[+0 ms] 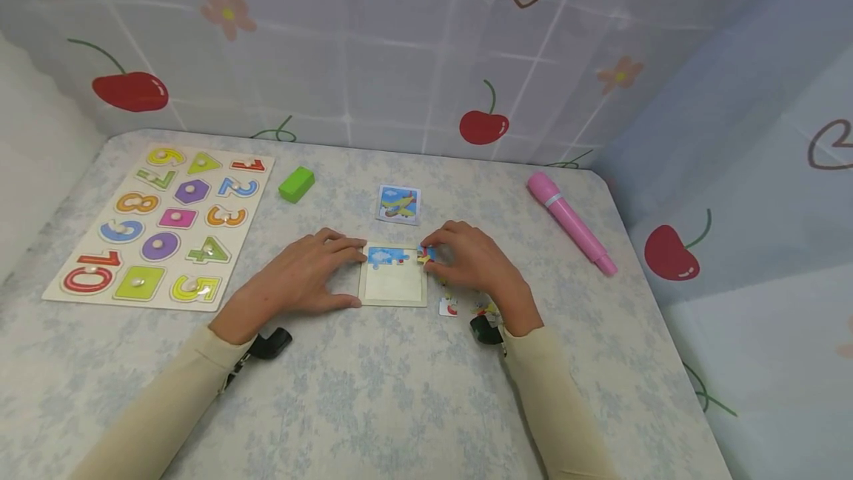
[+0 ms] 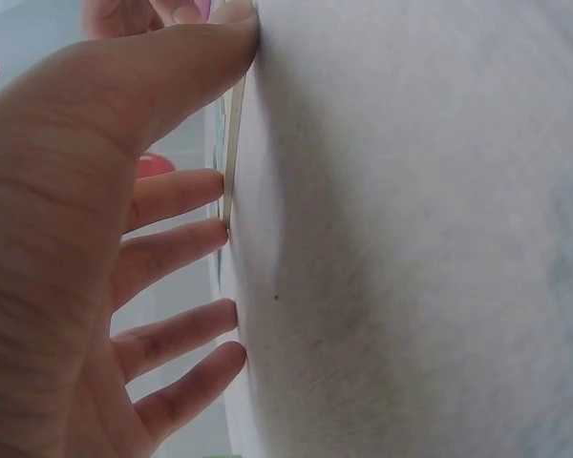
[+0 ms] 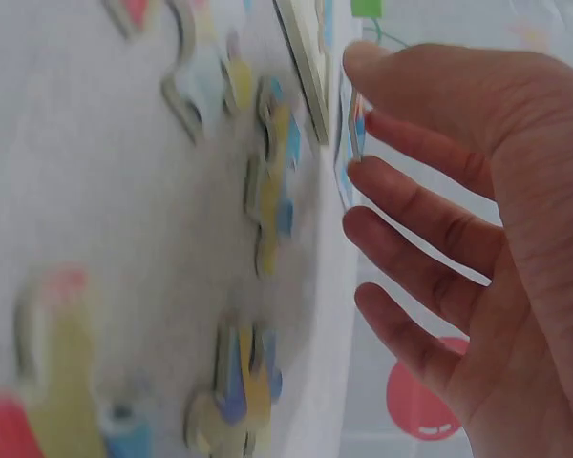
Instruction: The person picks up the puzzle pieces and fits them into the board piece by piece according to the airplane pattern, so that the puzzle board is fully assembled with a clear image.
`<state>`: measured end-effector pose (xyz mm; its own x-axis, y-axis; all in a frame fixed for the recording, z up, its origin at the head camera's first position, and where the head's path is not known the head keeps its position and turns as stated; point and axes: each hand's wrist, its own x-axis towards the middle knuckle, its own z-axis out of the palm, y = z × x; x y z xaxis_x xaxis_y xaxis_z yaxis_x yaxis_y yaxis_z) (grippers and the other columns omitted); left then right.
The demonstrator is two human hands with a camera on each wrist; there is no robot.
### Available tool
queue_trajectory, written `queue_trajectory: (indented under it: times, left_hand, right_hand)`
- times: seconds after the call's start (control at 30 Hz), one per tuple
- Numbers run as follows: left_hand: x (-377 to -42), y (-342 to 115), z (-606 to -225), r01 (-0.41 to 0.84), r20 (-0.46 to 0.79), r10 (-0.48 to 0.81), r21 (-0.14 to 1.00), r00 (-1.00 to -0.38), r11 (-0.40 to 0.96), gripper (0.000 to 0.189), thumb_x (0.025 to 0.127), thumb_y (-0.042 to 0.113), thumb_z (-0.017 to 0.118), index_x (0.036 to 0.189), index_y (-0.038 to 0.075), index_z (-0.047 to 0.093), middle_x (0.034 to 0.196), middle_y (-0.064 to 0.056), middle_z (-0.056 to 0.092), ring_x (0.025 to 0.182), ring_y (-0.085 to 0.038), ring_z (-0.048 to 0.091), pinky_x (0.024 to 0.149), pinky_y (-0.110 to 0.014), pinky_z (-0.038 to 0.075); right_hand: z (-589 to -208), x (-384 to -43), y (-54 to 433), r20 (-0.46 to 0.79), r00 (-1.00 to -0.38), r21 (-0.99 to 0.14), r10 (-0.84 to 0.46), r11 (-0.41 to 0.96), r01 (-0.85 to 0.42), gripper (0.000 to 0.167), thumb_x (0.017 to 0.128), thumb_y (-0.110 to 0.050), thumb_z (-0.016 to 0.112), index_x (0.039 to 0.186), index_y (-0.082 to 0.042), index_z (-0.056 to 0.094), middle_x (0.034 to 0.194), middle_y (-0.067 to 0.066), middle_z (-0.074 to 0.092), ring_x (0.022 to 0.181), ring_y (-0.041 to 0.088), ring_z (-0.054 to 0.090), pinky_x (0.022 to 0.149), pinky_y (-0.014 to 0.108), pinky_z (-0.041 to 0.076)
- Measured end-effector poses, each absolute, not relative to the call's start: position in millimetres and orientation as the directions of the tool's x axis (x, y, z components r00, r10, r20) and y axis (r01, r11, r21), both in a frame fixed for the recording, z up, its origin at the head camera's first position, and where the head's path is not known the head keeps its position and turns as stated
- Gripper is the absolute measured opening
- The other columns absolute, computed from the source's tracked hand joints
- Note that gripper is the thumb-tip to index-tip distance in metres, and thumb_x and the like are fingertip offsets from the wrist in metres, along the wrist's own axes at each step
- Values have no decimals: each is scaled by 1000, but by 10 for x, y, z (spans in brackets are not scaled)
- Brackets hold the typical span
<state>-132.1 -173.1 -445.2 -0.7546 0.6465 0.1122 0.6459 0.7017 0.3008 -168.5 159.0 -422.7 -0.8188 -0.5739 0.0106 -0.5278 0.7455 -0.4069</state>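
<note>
A small square puzzle board (image 1: 395, 289) lies mid-table, with joined blue sky pieces (image 1: 386, 256) along its top edge. My left hand (image 1: 300, 272) touches the board's left side, fingers extended and thumb near the lower corner; the left wrist view shows fingertips (image 2: 210, 186) along its thin edge. Above the board's top right corner, my right hand (image 1: 469, 258) pinches a puzzle piece (image 1: 425, 253) with blue, red and yellow print between thumb and fingers. Loose puzzle pieces (image 3: 275, 172) lie on the table under the right hand, partly hidden in the head view.
Behind the board lies an airplane picture card (image 1: 398, 204). A green block (image 1: 296, 184) and a number-and-shape board (image 1: 233, 254) are at left. At right lies a pink marker-shaped stick (image 1: 573, 224). A printed curtain (image 1: 400, 43) hangs along the table's back edge.
</note>
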Motion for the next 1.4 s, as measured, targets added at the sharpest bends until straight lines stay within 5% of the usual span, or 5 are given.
queue_trajectory:
  times: [0.5, 1.13, 1.4]
  left_hand:
    - [-1338, -1739, -4461, 651, 110, 652, 297, -750, 699, 76, 85, 62, 86, 143, 16, 69, 160, -3, 56, 137, -30, 53, 100, -54, 53]
    - [-1342, -1741, -4463, 653, 111, 654, 296, -749, 697, 76, 85, 62, 86, 142, 15, 69, 160, -4, 57, 137, -31, 53, 100, -54, 53]
    - [-1344, -1731, -4456, 648, 105, 652, 306, -751, 697, 76, 84, 61, 87, 142, 15, 69, 159, -4, 57, 137, -31, 53, 100, -54, 53]
  right_hand:
    - [-4278, -1634, 1335, 0, -827, -284, -562, 793, -539, 31, 97, -28, 82, 125, -17, 79, 122, 3, 70, 111, 25, 63, 97, 45, 54]
    - [-4302, -1606, 1291, 9, -813, -336, -583, 764, -551, 22, 99, -25, 81, 119, -17, 81, 117, 2, 67, 108, 22, 60, 92, 41, 54]
    - [-4232, -1626, 1392, -39, -816, -385, -577, 762, -521, 27, 99, -24, 81, 125, -17, 79, 125, 2, 68, 119, 23, 61, 103, 43, 53]
